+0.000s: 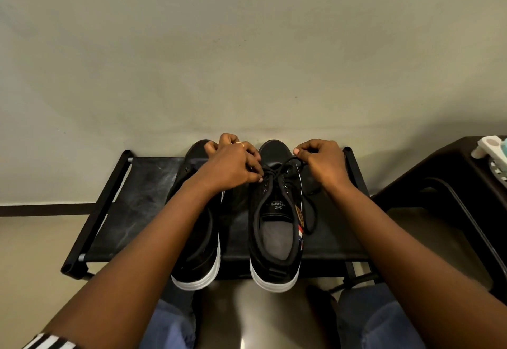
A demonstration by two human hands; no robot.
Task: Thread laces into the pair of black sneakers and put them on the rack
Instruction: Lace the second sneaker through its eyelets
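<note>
Two black sneakers with white soles stand side by side on the black rack [142, 192], toes toward the wall. The right sneaker [275, 228] has a black lace [308, 211] threaded through its front eyelets, with a loose end trailing down its right side. My left hand [233, 166] pinches the lace at the eyelets on the shoe's left side. My right hand [322, 163] grips the lace's other end and holds it taut to the right. The left sneaker [196, 239] lies partly under my left forearm; no lace shows on it.
The rack stands against a pale wall on a beige floor. A dark table [439, 184] sits at the right, with a white and teal object [493, 154] on its top. My knees in blue jeans [170, 326] are below the rack.
</note>
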